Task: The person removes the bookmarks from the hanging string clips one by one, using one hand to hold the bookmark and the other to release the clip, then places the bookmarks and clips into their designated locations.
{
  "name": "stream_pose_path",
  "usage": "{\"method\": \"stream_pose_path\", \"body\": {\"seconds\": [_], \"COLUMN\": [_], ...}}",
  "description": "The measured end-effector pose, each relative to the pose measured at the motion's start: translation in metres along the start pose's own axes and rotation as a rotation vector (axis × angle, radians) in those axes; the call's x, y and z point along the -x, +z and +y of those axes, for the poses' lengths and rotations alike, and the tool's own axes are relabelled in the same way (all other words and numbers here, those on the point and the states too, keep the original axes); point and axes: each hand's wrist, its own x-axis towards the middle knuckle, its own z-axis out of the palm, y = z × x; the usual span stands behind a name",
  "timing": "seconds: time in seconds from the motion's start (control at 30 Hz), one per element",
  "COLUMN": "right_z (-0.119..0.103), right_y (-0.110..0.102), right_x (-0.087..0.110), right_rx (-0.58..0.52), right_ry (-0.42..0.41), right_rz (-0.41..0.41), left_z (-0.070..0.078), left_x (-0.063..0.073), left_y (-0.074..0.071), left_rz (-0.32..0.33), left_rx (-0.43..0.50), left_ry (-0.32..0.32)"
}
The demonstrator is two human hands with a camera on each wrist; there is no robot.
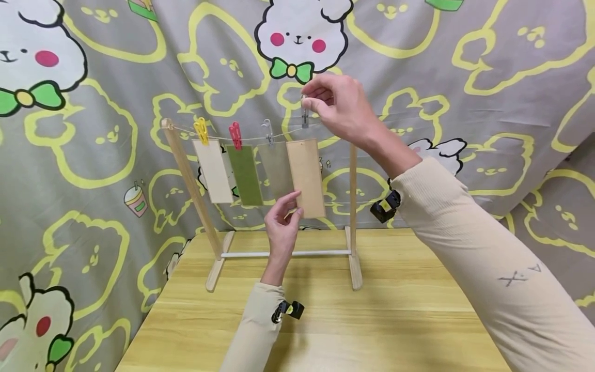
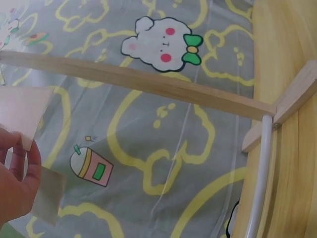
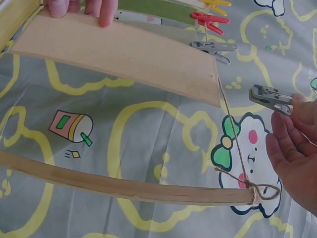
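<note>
My left hand (image 1: 282,227) pinches a tan rectangular card (image 1: 308,178) near its lower left edge. The card stands upright, its top edge close to the twine (image 3: 231,124). Above the twine, my right hand (image 1: 343,108) pinches a grey metal clothespin (image 3: 270,98) between thumb and fingers. That clothespin is apart from the card in the right wrist view. To the left hang a white card (image 1: 214,173) under a yellow clothespin (image 1: 201,130), a green card (image 1: 245,175) under a red one (image 1: 235,135), and a grey card (image 1: 274,168) under a grey one (image 1: 268,132).
The twine runs between two wooden posts, left (image 1: 192,191) and right (image 1: 353,201). A white rod (image 1: 246,254) joins their feet low over the wooden table (image 1: 386,315). Behind the rack hangs a patterned grey cloth (image 1: 395,62). Small black cameras sit at both wrists.
</note>
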Motion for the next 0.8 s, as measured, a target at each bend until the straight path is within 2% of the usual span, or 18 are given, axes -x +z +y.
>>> {"method": "stream_pose_path", "body": {"seconds": [0.3,0.53,0.8], "right_z": [0.004,0.004,0.002], "right_y": [0.0,-0.006,-0.008], "right_x": [0.021,0.033,0.05], "right_rx": [-0.056,-0.048,-0.114], "right_ry": [0.02,0.014,0.02], "right_rz": [-0.033,-0.002,0.006], "left_z": [0.005,0.007,0.012], "left_x": [0.008,0.008,0.012], "left_y": [-0.005,-0.004,-0.003], "left_rz": [-0.012,-0.034,-0.029], "left_rx": [-0.012,-0.012,-0.033], "left_ry": [-0.029,-0.017,-0.031]}}
